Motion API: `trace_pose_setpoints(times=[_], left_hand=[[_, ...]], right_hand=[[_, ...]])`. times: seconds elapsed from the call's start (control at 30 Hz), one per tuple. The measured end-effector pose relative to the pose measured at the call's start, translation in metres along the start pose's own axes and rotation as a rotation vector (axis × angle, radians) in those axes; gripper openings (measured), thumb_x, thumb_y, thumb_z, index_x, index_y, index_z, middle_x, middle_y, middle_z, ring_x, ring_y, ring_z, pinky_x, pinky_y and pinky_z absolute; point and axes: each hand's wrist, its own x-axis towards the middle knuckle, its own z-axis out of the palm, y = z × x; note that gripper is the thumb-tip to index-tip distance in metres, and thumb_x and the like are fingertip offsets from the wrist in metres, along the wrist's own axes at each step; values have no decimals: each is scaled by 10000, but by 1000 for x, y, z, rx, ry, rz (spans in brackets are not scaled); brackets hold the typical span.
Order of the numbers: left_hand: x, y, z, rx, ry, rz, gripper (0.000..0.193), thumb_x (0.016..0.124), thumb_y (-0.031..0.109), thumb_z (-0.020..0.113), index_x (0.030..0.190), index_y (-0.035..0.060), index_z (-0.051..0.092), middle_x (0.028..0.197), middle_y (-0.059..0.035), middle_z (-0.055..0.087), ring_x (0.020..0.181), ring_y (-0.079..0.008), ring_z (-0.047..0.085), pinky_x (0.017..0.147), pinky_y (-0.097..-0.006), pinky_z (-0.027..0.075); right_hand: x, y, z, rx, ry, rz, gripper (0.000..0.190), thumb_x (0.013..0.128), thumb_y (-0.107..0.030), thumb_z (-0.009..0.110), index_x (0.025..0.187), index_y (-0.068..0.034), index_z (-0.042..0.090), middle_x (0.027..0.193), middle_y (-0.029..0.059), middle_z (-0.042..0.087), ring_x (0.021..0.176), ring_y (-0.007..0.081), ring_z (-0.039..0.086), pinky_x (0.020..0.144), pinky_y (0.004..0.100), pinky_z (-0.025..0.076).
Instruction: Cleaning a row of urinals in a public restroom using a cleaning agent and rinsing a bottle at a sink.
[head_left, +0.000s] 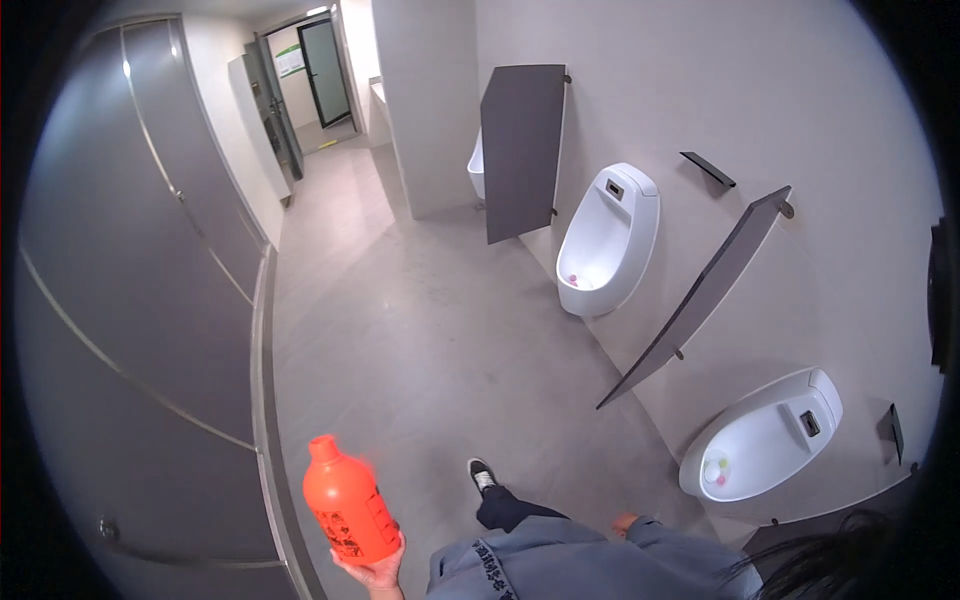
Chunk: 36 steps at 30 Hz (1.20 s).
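Observation:
My left hand (379, 571) holds an orange-red plastic bottle (349, 502) from below, its neck pointing up and away from me. Dark writing marks the bottle's side. At the lower right, my right hand (624, 523) hangs beside my body, partly behind the blue-grey sleeve; its fingers are too small and blurred to read. One black shoe (481, 475) with white laces shows on the grey floor (420, 360) between the hands.
White urinals (611, 240) line the right wall, with grey divider panels (525, 150) between them. Closed grey stall doors (142, 300) run along the left. Beyond the floor, an open doorway (315, 82) stands at the far end.

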Motion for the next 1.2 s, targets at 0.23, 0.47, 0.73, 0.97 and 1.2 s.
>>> trace_pose_setpoints(times=[0.23,0.47,0.73,0.97,1.2], left_hand=[[136,-7,56,89,-77,-417,845,771,573,703,1483,225,411,1498,-69,435,1269,-368,463,997,-571,432],[254,-30,142,141,-67,-818,773,846,552,616,1502,212,390,1527,-70,410,1319,-368,432,1033,-612,381],[348,19,225,23,-61,-731,695,931,529,518,1523,197,366,1560,-71,381,1375,-369,396,1074,-659,323],[410,194,274,-110,-250,-317,632,1006,508,431,1542,184,346,1588,-72,355,1425,-369,365,1111,-700,272],[505,328,171,140,-13,143,910,735,692,667,1490,265,392,1482,-74,445,1226,-391,485,920,-588,486]], right_hand=[[82,-33,-18,415,64,262,288,863,-340,568,953,-132,746,965,92,727,924,315,676,814,493,531],[135,-280,-328,469,299,13,361,877,-247,528,1193,-125,652,1096,184,695,1006,394,666,849,516,528],[143,-426,-481,582,433,-321,359,858,-219,566,1186,-103,656,1151,167,690,1072,349,654,905,475,508],[280,-302,-293,0,141,114,334,890,-225,514,1077,-49,727,1107,183,706,1018,362,682,876,473,547],[277,-367,-355,1,0,221,305,871,-247,587,1099,-108,734,1091,112,725,966,271,706,786,461,556]])
